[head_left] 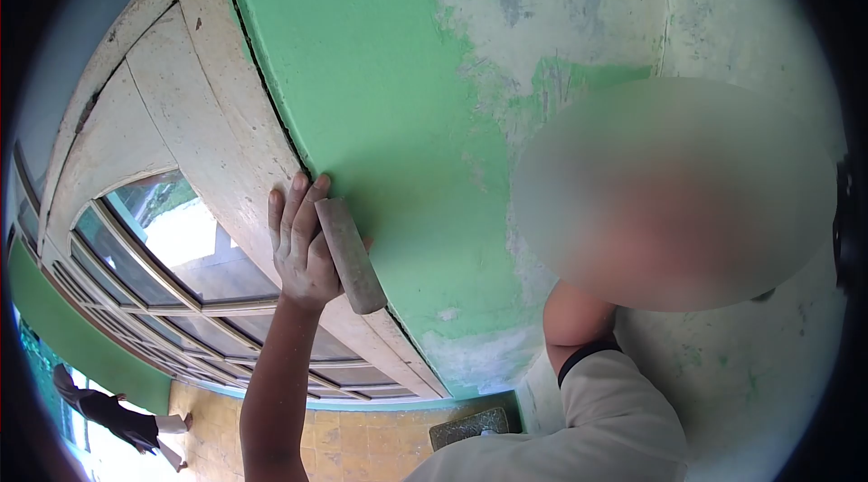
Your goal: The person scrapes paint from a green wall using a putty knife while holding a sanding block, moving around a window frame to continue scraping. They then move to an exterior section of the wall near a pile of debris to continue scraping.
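My left hand (304, 242) reaches up to the seam where a green wall meets a worn, pale wooden frame. Its back faces me, with the fingers pointing up. Between thumb and fingers it holds a grey-brown oblong block (351, 256), its kind not clear, tilted along the wall's edge. The green wall (398, 147) has patches where the paint is gone and a pale layer shows. On the right, an arm in a light short sleeve with a dark cuff (588, 357) bends upward. A large blurred oval covers its forearm, so my right hand is hidden.
The pale wooden frame (194, 75) holds window panes (181, 233) in a grid left of the wall. A speckled dark block (468, 429) rests on the yellowish tiled floor (362, 437). Another person in dark clothing (113, 419) is at lower left.
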Demonstrator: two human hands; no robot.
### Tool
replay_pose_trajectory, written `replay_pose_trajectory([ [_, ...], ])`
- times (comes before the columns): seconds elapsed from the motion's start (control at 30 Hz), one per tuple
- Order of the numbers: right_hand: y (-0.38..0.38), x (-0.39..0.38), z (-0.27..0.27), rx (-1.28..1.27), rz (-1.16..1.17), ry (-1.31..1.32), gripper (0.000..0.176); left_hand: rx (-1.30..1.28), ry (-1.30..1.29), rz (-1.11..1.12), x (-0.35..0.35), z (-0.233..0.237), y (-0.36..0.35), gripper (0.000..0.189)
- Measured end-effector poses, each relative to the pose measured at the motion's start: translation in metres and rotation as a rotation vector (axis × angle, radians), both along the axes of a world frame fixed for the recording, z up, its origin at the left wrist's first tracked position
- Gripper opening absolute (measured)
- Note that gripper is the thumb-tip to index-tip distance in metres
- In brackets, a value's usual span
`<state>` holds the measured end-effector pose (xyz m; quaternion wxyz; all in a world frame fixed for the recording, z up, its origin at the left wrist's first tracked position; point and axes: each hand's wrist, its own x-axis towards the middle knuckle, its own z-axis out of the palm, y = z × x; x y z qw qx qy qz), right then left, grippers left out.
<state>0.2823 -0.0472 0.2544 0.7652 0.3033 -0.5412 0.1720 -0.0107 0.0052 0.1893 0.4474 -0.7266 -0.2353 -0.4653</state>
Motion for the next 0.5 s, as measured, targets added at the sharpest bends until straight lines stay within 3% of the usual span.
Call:
replay_pose_trajectory([
  [0.03, -0.003, 0.002, -0.001, 0.089, 0.079, 0.033, 0.028, -0.01, 0.003, -0.004, -0.001, -0.001, -0.001, 0.037],
  [0.13, 0.019, -0.014, 0.0, -0.048, -0.011, -0.001, 0.028, -0.024, 0.07, 0.083, -0.002, 0.001, -0.004, 0.05],
  [0.23, 0.005, -0.014, 0.0, -0.174, -0.084, -0.05, 0.037, -0.026, 0.062, 0.053, -0.003, 0.0, -0.003, 0.048],
  [0.37, 0.008, -0.014, 0.003, 0.042, 0.024, 0.094, 0.024, -0.016, 0.008, -0.04, -0.001, 0.0, -0.001, 0.037],
  [0.43, 0.029, -0.03, -0.001, -0.233, 0.063, -0.034, 0.027, -0.021, 0.006, -0.028, -0.001, 0.001, -0.002, 0.035],
  [0.5, 0.016, -0.034, -0.003, -0.222, -0.013, -0.081, 0.027, -0.033, 0.005, -0.043, -0.001, 0.001, -0.003, 0.034],
])
